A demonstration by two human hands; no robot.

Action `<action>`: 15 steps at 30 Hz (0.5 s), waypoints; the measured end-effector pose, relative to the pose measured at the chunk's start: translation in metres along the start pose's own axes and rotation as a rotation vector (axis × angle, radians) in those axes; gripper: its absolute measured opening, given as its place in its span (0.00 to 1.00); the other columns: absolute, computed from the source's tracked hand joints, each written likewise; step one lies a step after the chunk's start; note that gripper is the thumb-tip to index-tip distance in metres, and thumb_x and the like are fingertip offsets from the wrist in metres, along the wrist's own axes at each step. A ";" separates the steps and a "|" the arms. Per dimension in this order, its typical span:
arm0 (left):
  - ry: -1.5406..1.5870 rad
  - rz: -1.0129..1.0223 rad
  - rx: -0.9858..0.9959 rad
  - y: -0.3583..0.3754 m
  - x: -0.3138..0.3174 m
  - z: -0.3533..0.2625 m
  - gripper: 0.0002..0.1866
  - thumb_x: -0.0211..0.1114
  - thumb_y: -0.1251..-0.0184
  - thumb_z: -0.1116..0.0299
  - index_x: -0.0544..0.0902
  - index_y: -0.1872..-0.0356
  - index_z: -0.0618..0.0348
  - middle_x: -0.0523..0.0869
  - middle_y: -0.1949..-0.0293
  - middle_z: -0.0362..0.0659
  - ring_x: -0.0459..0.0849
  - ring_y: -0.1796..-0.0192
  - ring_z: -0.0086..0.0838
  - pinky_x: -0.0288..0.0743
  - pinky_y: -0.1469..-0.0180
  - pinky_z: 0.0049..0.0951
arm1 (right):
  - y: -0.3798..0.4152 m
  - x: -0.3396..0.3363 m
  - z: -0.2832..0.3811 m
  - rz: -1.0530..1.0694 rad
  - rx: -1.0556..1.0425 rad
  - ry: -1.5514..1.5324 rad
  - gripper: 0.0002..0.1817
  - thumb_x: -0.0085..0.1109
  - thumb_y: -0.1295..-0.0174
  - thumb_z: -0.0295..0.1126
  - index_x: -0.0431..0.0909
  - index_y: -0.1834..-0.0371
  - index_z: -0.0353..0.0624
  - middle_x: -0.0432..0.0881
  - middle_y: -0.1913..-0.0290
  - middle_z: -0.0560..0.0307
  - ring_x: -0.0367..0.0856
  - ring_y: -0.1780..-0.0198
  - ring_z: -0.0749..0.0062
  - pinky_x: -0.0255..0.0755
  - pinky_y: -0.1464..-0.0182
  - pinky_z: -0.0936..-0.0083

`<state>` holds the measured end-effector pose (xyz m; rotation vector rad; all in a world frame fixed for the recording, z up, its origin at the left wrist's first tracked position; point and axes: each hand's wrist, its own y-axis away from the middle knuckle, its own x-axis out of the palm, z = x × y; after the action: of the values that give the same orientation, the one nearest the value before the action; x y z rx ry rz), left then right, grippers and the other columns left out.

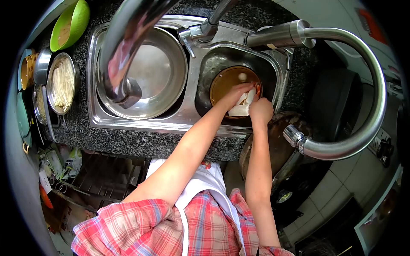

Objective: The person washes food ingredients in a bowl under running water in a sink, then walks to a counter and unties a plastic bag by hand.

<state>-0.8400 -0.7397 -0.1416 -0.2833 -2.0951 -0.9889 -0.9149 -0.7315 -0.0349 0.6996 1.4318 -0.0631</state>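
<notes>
In the right sink basin (208, 64) sits a round amber-brown dish (222, 81). My left hand (236, 94) and my right hand (261, 112) are over its right side, with a white item (241, 110) between them that looks like a cloth or a bag. The fingers of both hands are closed on this item. Something reddish (256, 87) shows beside it near my fingertips. A small pale round thing (242, 77) lies in the dish above my left hand.
A large steel bowl (158, 72) fills the left basin. Two curved faucets (350, 149) arch over the sink. At the left stand a green bowl (79, 25), a steel bowl of pale thin strands (63, 85) and other dishes. A dark pan (279, 128) is right of the sink.
</notes>
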 end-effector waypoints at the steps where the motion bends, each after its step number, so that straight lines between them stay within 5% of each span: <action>1: 0.032 0.033 0.032 -0.001 0.003 0.001 0.23 0.59 0.34 0.60 0.74 0.42 0.62 0.81 0.54 0.42 0.80 0.57 0.25 0.73 0.56 0.22 | 0.001 -0.002 -0.001 -0.005 -0.008 -0.002 0.24 0.45 0.36 0.45 0.81 0.70 0.32 0.81 0.67 0.35 0.81 0.61 0.40 0.74 0.57 0.55; 5: -0.004 -0.024 0.062 -0.012 0.004 0.012 0.21 0.58 0.33 0.60 0.76 0.44 0.62 0.81 0.53 0.43 0.80 0.56 0.23 0.73 0.55 0.20 | -0.007 0.007 -0.011 -0.031 0.013 -0.013 0.25 0.47 0.36 0.46 0.81 0.70 0.31 0.81 0.67 0.34 0.81 0.61 0.40 0.73 0.56 0.55; 7: -0.304 -0.109 0.310 -0.015 0.001 0.016 0.20 0.63 0.39 0.56 0.82 0.50 0.57 0.81 0.56 0.46 0.80 0.57 0.30 0.72 0.53 0.25 | -0.008 0.015 -0.018 -0.007 0.053 -0.104 0.25 0.48 0.37 0.46 0.81 0.71 0.30 0.81 0.68 0.33 0.80 0.61 0.39 0.73 0.56 0.54; 11: -0.934 -0.385 0.376 0.004 0.007 0.001 0.19 0.65 0.42 0.53 0.85 0.55 0.53 0.78 0.52 0.49 0.74 0.49 0.41 0.68 0.46 0.34 | -0.010 0.035 -0.028 0.030 0.123 -0.290 0.25 0.52 0.39 0.46 0.80 0.71 0.27 0.80 0.67 0.31 0.79 0.62 0.39 0.71 0.57 0.56; 13: -0.995 -0.451 0.728 0.008 0.009 0.001 0.18 0.66 0.46 0.51 0.85 0.56 0.46 0.75 0.48 0.51 0.66 0.43 0.47 0.58 0.38 0.43 | -0.006 0.037 -0.030 0.010 0.131 -0.339 0.26 0.51 0.39 0.47 0.80 0.72 0.27 0.80 0.69 0.30 0.80 0.62 0.38 0.73 0.57 0.55; 15: -1.113 -0.507 0.773 0.011 0.009 -0.001 0.19 0.66 0.46 0.51 0.85 0.56 0.46 0.75 0.48 0.48 0.65 0.41 0.45 0.55 0.37 0.44 | -0.003 0.045 -0.033 -0.039 0.099 -0.335 0.25 0.51 0.40 0.46 0.80 0.73 0.28 0.80 0.70 0.31 0.80 0.63 0.38 0.73 0.58 0.55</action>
<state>-0.8400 -0.7338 -0.1290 0.1708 -3.4907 -0.1223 -0.9374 -0.7019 -0.0761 0.7055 1.1263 -0.2712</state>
